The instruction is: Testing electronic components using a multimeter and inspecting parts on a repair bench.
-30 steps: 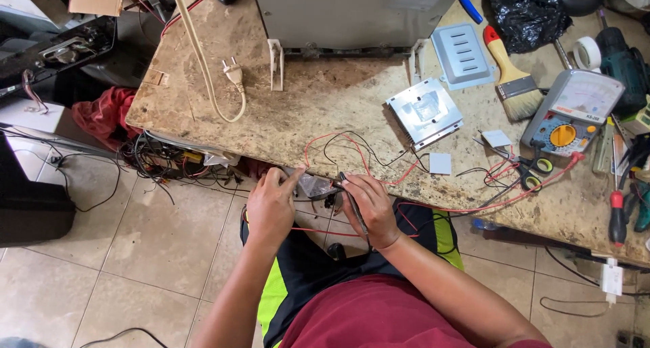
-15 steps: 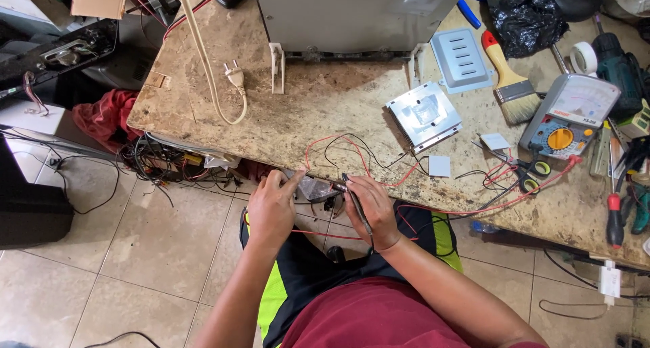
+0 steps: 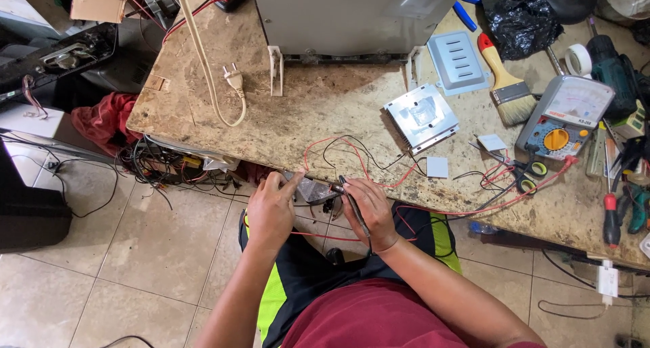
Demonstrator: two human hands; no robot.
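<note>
Grey part [image 3: 313, 189] in left hand [image 3: 271, 209], probe [image 3: 353, 206] in right hand [image 3: 369, 212]

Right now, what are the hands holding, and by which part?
The left hand grips a small grey component by its left end. The right hand holds a black test probe along its shaft.

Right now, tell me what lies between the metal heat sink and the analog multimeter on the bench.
Head view: between the heat sink and the multimeter lie a small pale square pad and the paintbrush.

An electronics repair workshop.
A worn chipboard bench [image 3: 325, 111] carried an analogue multimeter [image 3: 565, 114], paintbrush [image 3: 504, 77], screwdrivers [image 3: 611, 216] and tangled wires [image 3: 352, 158].
</note>
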